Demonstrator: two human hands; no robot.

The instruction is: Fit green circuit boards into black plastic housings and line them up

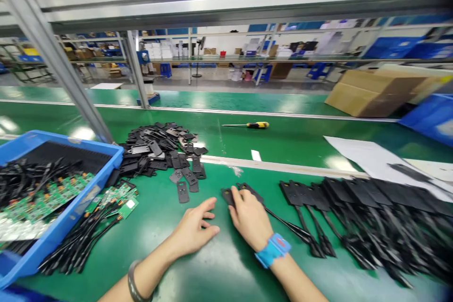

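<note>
My right hand, with a blue wrist strap, presses down on a flat black plastic housing with a cable on the green table; its fingers are closed over the part. My left hand rests just left of it with fingers loosely curled and nothing visible in them. A pile of loose black plastic covers lies beyond the left hand. A row of assembled black housings with cables stretches to the right of my right hand.
A blue bin at the left holds green circuit boards with black cables; more boards lie beside it. A yellow-handled screwdriver lies on the far belt. Cardboard boxes, white sheets and a metal post stand around.
</note>
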